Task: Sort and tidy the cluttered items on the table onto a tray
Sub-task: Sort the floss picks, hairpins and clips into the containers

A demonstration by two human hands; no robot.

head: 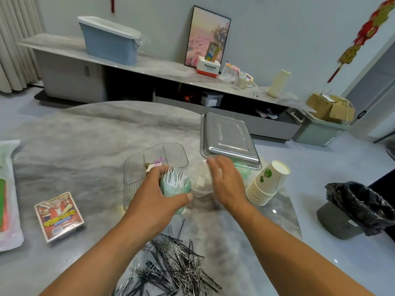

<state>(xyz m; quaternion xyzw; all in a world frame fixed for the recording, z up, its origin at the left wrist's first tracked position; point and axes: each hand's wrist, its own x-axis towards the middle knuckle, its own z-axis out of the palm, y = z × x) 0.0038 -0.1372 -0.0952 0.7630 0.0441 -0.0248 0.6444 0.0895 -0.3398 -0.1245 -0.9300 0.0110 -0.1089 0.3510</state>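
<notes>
My left hand (pixel 154 195) grips a pale green jar (pixel 176 189) holding white plastic picks, just in front of a clear divided organizer (pixel 136 167). My right hand (pixel 226 182) hovers, blurred, with straight fingers over a clear round lid (pixel 201 180), near a green object (pixel 243 168). Behind the hands a metal tray (pixel 226 137) lies on the marble table (pixel 85 135). A pile of hairpins and paper clips (pixel 173 261) spreads between my forearms. A stack of paper cups (pixel 267 182) lies on its side to the right.
A card box (pixel 58 216) and a plastic packet (pixel 7 195) lie at the table's left. A bin with a black bag (pixel 359 208) stands on the floor at right. A sideboard (pixel 149 67) with boxes runs along the wall behind.
</notes>
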